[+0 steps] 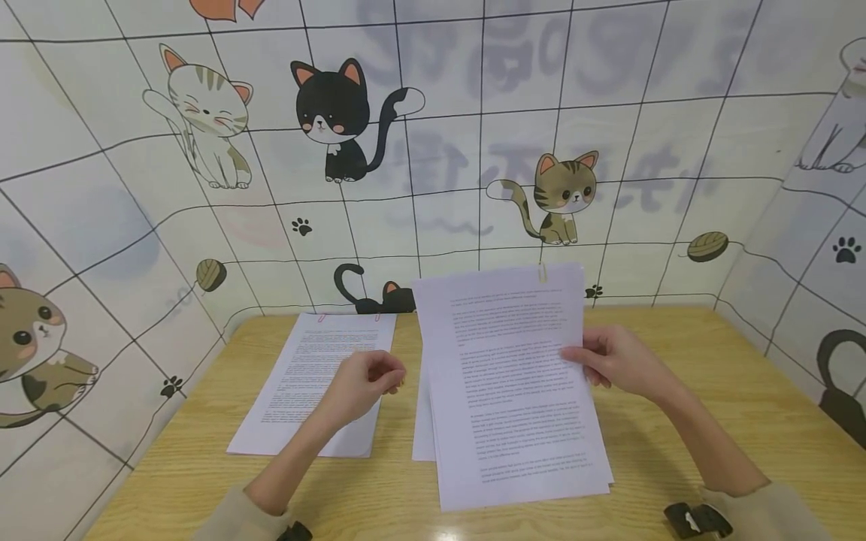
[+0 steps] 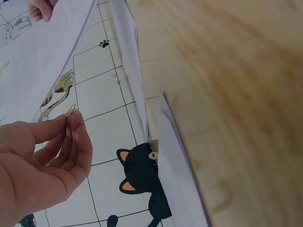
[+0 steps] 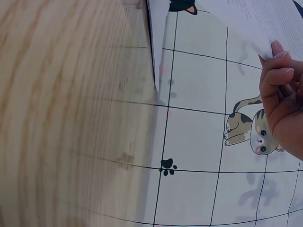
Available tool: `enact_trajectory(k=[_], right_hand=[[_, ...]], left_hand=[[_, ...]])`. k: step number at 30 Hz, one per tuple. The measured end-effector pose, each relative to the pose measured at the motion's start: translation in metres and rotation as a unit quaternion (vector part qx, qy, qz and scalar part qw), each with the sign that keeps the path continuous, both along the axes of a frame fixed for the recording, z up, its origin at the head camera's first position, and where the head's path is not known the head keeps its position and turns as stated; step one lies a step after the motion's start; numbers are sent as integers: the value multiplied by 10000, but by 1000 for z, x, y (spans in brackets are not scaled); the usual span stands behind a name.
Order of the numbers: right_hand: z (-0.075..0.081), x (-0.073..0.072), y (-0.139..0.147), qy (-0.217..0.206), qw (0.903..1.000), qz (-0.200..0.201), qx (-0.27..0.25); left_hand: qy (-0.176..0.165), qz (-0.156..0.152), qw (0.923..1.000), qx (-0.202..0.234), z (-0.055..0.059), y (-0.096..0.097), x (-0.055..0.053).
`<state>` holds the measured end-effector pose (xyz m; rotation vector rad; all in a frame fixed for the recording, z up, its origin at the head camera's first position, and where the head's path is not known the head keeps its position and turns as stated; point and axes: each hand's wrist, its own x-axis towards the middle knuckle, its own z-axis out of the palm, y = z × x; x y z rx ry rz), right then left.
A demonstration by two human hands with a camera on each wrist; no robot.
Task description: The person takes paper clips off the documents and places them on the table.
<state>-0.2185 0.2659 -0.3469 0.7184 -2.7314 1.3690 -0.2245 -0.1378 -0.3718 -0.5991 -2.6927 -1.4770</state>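
My right hand grips the right edge of several printed sheets, raised upright off the table, thumb in front. A yellowish paper clip sits on their top edge, toward the right. Left of the sheets, my left hand pinches a gold paper clip between thumb and index finger, apart from the paper. In the right wrist view, the fingers of my right hand hold the sheets' edge.
A printed stack with two reddish paper clips on its top edge lies at the left of the wooden table. More white paper lies behind the raised sheets. A cat-patterned cloth wall stands behind and at both sides.
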Motion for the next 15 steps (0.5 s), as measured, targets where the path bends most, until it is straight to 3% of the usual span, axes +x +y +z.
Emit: enact_trajectory(k=[6,15], right_hand=[[0,-1,0,11,10000,-25,36],[0,-2,0,-8,10000,-39,49]], left_hand=[[-150,-61,9998,-148,-9,-3,2],[-349,-358,9980,-377,-13,-4,5]])
